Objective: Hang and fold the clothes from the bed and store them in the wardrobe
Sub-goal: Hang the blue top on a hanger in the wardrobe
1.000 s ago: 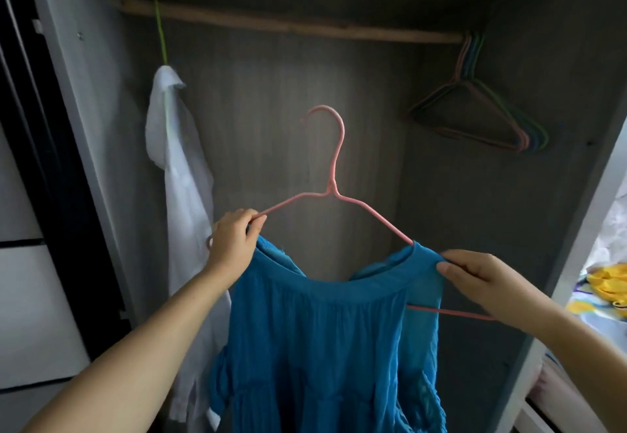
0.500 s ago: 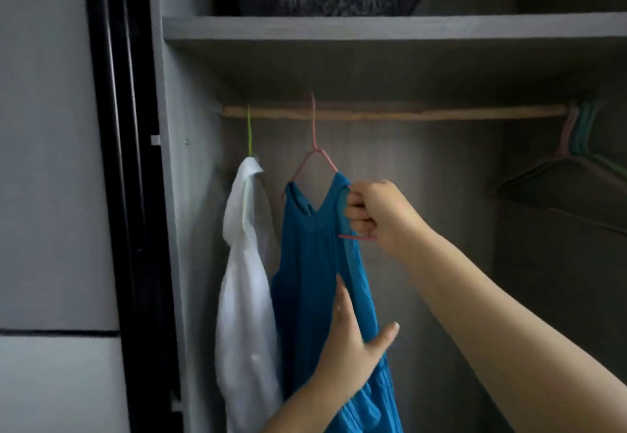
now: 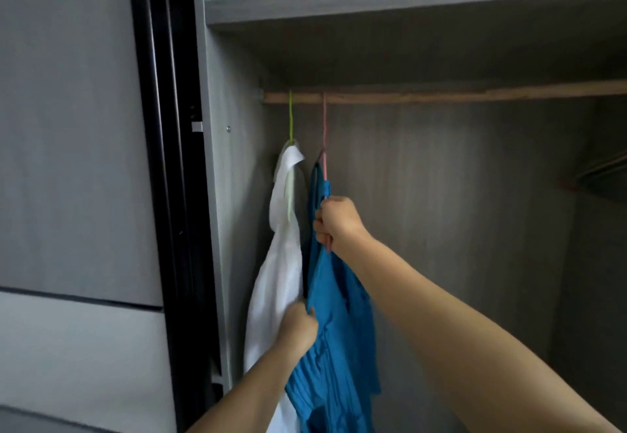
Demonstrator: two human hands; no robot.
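Head view: the blue dress is hung on a pink hanger from the wooden rail, beside the white shirt. It is gripped by the right hand up high and the left hand lower down.

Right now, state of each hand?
Left hand: closed, gripping the blue dress.
Right hand: closed, holding the pink hanger and the dress.

We list: plain teal-blue garment; plain white shirt; pink hanger; lime-green hanger; pale wood rail; grey wood-grain wardrobe.
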